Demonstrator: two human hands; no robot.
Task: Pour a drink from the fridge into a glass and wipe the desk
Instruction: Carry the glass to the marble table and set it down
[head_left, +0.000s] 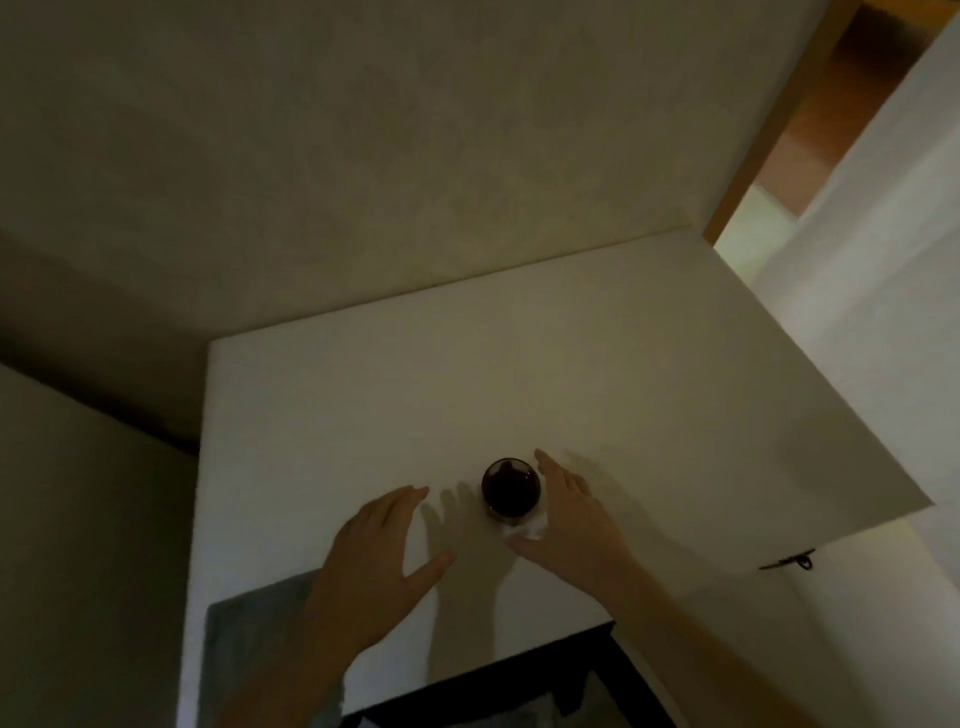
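While I look down at the white bench (571, 374), a glass (510, 487) of dark drink stands upright on it near the front edge. My right hand (569, 514) curves beside the glass on its right, fingers (545, 462) spread apart, thumb stretched toward a small crumpled white tissue (530, 529) at the glass's base. My left hand (384, 540) hovers just left of the glass, fingers apart, gripping nothing. Both hands cast shadows on the bench. A grey cloth (249, 639) lies at the bench's front left corner.
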